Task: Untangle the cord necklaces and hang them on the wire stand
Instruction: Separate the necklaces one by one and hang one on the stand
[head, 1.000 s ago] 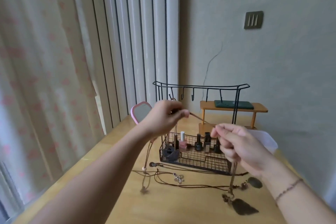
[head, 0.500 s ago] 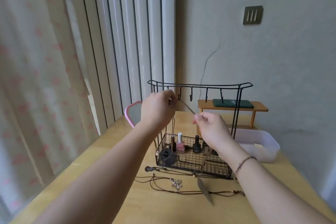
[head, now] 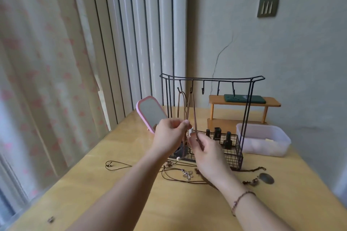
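Note:
A black wire stand [head: 212, 79] with several hooks and a basket base stands on the wooden table [head: 131, 199]. Two brown cord necklaces hang from its two leftmost hooks: one cord [head: 179, 107] on the first hook, another cord [head: 193, 110] on the second. My left hand [head: 169, 137] pinches the cords in front of the stand. My right hand [head: 204, 151] holds the lower part of the second cord just to the right. More cords lie on the table: a flower-pendant necklace [head: 187, 174], a loop [head: 117, 165] and a dark leaf pendant [head: 266, 178].
A pink-framed mirror [head: 150, 112] leans left of the stand. Nail polish bottles [head: 227, 139] sit in the basket. A clear plastic box [head: 262, 142] and a small wooden shelf [head: 244, 103] with a dark green item are at the right, by the wall. A small metal piece [head: 50, 219] lies at the near left.
Both hands have dropped from the hook bar to below it, close together. The cord stretched between them now hangs from the second hook.

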`<state>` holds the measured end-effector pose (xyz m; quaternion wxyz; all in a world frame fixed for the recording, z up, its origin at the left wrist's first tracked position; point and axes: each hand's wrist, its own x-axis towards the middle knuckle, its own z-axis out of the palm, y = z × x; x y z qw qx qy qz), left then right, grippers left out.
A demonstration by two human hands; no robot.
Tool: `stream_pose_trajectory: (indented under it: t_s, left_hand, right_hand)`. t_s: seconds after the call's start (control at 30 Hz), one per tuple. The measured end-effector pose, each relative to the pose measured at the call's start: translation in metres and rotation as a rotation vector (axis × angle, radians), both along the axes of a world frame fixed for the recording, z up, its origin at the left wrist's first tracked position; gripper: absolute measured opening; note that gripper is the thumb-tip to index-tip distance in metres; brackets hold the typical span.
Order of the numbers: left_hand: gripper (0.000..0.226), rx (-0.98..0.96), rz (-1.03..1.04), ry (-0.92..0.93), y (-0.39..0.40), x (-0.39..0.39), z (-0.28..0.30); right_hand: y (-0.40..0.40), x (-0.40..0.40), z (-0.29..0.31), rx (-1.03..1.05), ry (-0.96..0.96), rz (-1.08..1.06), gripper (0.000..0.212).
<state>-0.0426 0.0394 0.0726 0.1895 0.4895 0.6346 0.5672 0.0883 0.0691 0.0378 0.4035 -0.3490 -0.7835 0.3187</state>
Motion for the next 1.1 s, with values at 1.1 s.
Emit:
stream_pose_trajectory:
  t_s: [1.1]
  left_hand:
    - [0.034, 0.188, -0.42, -0.352, 0.02, 0.026, 0.054]
  right_hand:
    - [0.074, -0.009, 0.01, 0.298, -0.374, -0.042, 0.028]
